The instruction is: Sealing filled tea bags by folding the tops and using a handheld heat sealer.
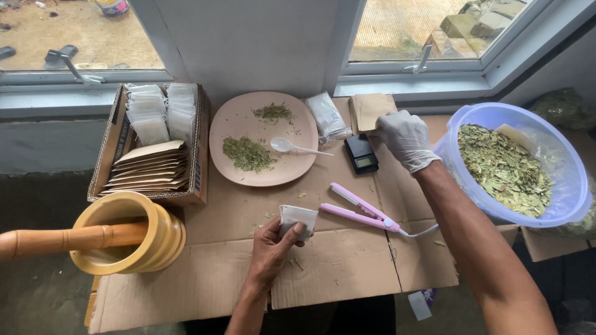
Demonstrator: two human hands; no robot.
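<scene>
My left hand (273, 245), bare, pinches a small white filter bag (298, 218) near the front middle of the cardboard sheet (347, 260). My right hand (405, 138), in a white glove, reaches back to the stack of brown paper envelopes (367, 108) below the window and touches its right edge. Whether the fingers grip an envelope I cannot tell. Between the hands lie a pink sealing iron (360, 209) and a small black scale (362, 154). A pink plate (231, 149) bears two heaps of crushed green leaves and a white spoon (285, 146).
A cardboard box (200, 155) at left holds white bags and brown envelopes. A wooden mortar (133, 232) with its pestle (56, 241) stands front left. A clear bowl (574, 186) of dried leaves sits at right. A pack of white bags (327, 116) lies beside the plate.
</scene>
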